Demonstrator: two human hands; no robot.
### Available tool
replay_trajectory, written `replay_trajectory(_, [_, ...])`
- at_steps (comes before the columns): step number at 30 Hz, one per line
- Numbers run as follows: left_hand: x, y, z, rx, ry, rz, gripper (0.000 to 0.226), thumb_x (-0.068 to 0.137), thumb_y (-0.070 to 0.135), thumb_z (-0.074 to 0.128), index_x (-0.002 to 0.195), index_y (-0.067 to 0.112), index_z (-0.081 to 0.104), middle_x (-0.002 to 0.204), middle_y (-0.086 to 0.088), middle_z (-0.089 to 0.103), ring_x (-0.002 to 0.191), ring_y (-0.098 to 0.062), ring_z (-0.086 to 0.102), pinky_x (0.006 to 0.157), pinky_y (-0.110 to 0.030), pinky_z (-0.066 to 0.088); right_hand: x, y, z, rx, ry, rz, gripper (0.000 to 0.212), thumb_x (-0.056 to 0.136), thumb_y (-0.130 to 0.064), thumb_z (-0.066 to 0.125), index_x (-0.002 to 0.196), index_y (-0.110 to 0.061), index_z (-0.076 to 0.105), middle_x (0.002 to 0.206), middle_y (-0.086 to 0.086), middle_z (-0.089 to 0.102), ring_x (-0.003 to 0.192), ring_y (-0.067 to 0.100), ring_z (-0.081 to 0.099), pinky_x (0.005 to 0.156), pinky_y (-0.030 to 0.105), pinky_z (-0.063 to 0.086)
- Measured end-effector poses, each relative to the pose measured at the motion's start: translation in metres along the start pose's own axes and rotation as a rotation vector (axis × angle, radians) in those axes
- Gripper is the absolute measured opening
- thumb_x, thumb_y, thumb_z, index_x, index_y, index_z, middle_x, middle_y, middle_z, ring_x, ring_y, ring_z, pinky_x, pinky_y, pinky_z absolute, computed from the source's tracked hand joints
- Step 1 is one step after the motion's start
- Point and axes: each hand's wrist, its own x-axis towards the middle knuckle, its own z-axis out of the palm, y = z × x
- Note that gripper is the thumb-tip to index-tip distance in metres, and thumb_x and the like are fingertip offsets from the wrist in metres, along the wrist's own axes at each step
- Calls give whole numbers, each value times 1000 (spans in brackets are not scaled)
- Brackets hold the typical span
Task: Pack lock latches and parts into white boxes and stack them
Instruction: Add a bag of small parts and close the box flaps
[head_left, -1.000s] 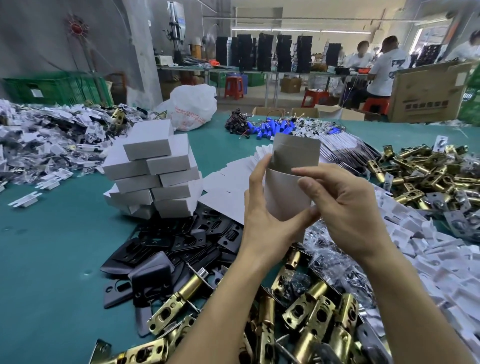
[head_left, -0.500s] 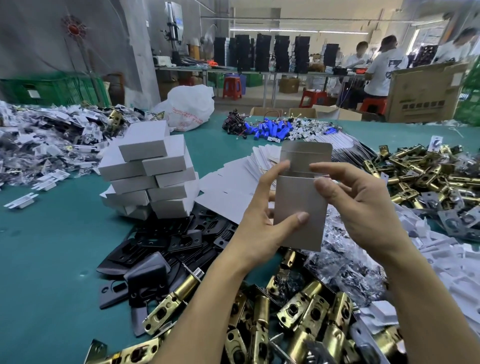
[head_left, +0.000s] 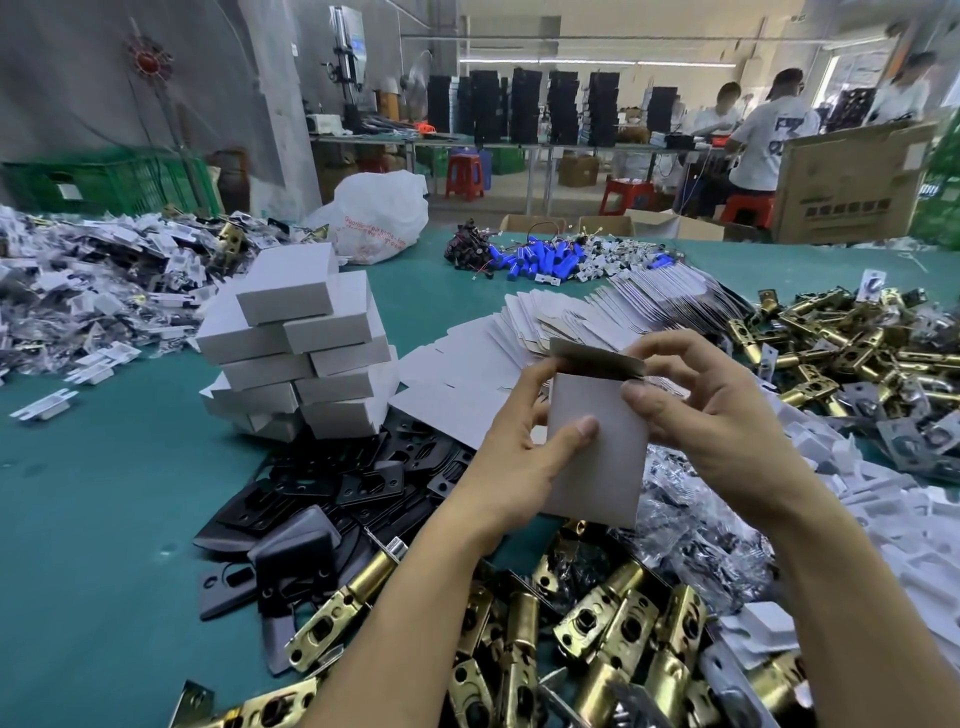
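Left hand grips a white box upright above the green tabletop, thumb across its face. Right hand pinches the top flap. Brass latches heaped beneath. Stack of closed boxes stands well apart, left.

Left hand and right hand gripping an upright white box, top flap open, brass latches near, stacked boxes left on green worktop
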Motion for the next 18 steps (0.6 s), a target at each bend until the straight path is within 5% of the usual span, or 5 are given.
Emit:
replay_trajectory(5, [0, -2, 0, -28, -13, -2, 46, 92, 39, 69, 123, 58, 41, 121, -4, 67, 101, -34, 70, 76, -45, 61, 1, -3, 3, 33, 8, 36, 14, 78, -48, 61, 86, -37, 59, 80, -4, 70, 67, 11, 65, 56, 30, 55])
replay_trajectory(10, [-2, -1, -2, -42, -54, -25, 43, 94, 35, 68, 120, 56, 41, 118, -1, 71, 81, -21, 72, 52, -15, 46, 3, -4, 2, 69, 124, 41, 14, 83, -41, 58, 79, -28, 61, 66, -9, 66, 58, 2, 59, 46, 20, 46])
replay_trajectory(13, [-4, 1, -1, -67, -63, -38, 42, 95, 33, 68, 118, 59, 43, 118, -1, 70, 81, -19, 71, 52, -15, 48, 1, -3, 0, 74, 86, 75, 18, 78, -39, 63, 84, -24, 71, 80, -5, 72, 71, 6, 66, 54, 26, 51])
replay_trajectory(18, [-5, 4, -1, -61, -84, -86, 45, 97, 33, 64, 121, 64, 42, 125, 0, 65, 105, -33, 70, 72, -37, 59, 1, 1, -3, -30, 38, 108, 16, 80, -21, 70, 96, -20, 74, 99, 0, 76, 86, 13, 68, 77, 35, 55])
